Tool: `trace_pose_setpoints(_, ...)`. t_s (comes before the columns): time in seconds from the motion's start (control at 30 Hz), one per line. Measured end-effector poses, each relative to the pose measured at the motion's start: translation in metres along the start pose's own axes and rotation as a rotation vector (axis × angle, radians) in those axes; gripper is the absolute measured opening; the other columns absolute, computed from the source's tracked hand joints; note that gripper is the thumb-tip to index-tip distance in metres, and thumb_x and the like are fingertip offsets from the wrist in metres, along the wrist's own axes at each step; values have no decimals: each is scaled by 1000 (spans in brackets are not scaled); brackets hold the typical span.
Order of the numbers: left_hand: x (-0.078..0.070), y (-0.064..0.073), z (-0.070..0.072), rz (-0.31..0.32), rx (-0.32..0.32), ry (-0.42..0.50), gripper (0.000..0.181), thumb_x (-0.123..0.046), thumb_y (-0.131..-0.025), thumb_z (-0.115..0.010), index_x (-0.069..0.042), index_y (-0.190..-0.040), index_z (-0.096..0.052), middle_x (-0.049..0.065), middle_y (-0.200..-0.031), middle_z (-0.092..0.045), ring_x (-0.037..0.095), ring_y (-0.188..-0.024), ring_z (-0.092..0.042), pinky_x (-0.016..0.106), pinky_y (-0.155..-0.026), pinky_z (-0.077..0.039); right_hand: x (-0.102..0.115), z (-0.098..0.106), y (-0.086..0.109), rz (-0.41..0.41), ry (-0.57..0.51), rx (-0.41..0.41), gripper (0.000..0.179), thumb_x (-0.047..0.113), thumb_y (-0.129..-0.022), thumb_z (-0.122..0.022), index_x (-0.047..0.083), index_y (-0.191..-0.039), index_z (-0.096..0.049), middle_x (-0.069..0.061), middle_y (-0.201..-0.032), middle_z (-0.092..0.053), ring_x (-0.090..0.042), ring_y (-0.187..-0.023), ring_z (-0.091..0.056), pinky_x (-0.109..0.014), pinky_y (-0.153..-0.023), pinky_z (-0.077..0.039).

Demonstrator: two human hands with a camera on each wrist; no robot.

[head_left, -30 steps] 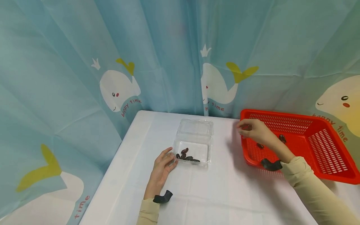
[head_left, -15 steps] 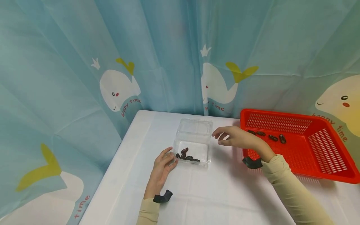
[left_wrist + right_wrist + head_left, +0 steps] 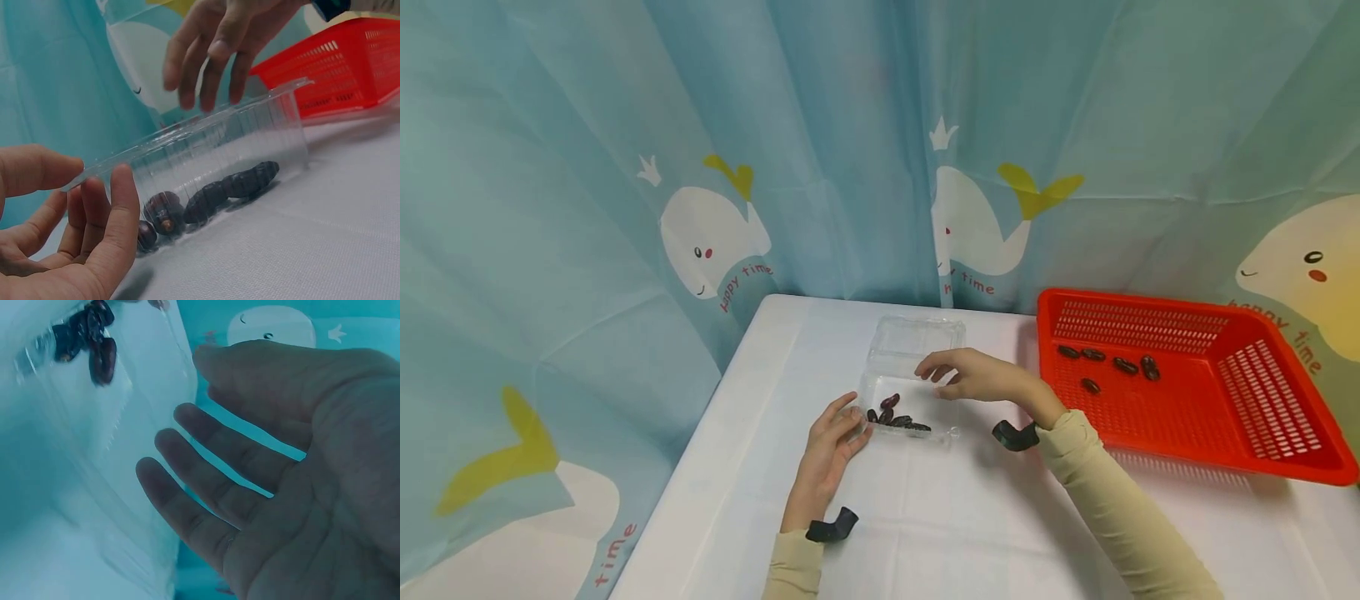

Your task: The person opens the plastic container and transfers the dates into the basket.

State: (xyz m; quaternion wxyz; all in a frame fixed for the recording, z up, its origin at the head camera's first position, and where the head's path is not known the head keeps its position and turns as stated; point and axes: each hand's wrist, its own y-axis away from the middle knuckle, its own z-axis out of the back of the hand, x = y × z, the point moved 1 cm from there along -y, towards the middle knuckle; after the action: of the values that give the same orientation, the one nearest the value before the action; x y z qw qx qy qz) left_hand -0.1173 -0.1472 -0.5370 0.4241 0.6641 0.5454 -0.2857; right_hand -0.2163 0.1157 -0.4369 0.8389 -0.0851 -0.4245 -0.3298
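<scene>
My left hand (image 3: 826, 450) pinches the near left corner of a clear plastic clamshell box (image 3: 874, 392), thumb on the rim and fingers against the wall. Its lid (image 3: 917, 335) lies folded back behind it. Several dark, glossy dates (image 3: 886, 417) lie inside along the near side, and through the wall the left wrist view shows dates (image 3: 206, 201) end to end. Over the box's right part hovers my right hand (image 3: 981, 375), fingers loosely bent and spread. Nothing shows between those fingers (image 3: 206, 481) in the right wrist view.
A red perforated basket (image 3: 1195, 417) stands on the right of the white-covered table (image 3: 760, 500), with several dates (image 3: 1125, 365) toward its back left. A blue whale-print curtain (image 3: 850, 167) hangs behind and along the left side.
My right hand has moved left from the basket's left rim to above the box, uncovering dates in the basket. My left hand and the box have stayed put.
</scene>
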Motion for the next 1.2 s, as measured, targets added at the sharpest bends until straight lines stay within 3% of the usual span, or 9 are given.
trace_pose_setpoints(0.2,0,0,1,3,-4,-2,52,-9,-96,-60,-8,-145,-42,0,-103,-56,13,-97,-58,32,-96,-57,2,-16,-14,14,-46,29,48,6,-92,-64,4,-138,-52,-22,-138,-55,-41,-126,-55,-53,-103,-51)
trace_pose_setpoints(0.53,-1,0,2,8,-2,10,51,-7,-97,-58,-9,-145,-42,-1,-105,-55,12,-98,-57,32,-97,-56,1,-41,-35,73,59,-28,53,12,-91,-66,-2,-139,-49,-19,-141,-54,-39,-125,-56,-53,-104,-50)
trace_pose_setpoints(0.87,2,-1,2,12,21,25,50,-6,-98,-55,-8,-146,-40,-2,-102,-55,11,-96,-58,32,-97,-56,-1,-62,-50,-9,111,-86,54,15,-92,-67,3,-141,-49,-15,-142,-54,-31,-134,-50,-47,-113,-42)
trace_pose_setpoints(1.2,1,-1,1,12,19,41,50,-3,-99,-53,-8,-146,-40,-3,-100,-55,11,-95,-58,31,-96,-57,-7,-78,-60,7,181,-159,44,11,-92,-67,0,-133,-56,-15,-126,-63,-29,-119,-59,-46,-103,-50)
